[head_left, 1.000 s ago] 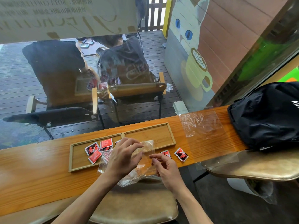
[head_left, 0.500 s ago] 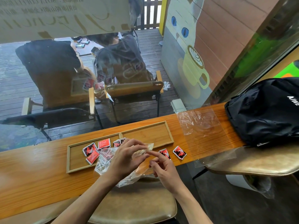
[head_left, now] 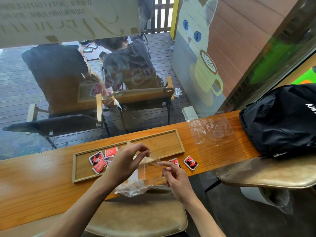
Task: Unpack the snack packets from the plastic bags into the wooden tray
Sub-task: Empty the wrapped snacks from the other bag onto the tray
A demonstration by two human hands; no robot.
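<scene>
5 visible snack packets [head_left: 190, 162], 2 plastic bags [head_left: 212, 132], 1 wooden tray [head_left: 179, 142].

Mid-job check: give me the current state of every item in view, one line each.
Left hand: pinching the bag's mouth.
Right hand: pinching the opposite edge.
Plastic bag: held, being pulled open.
Wooden tray: packets in left compartment only.
Loose packets: on counter, outside tray.
Flat plastic bag: flat on counter.
Black backpack: on counter, closed.
</scene>
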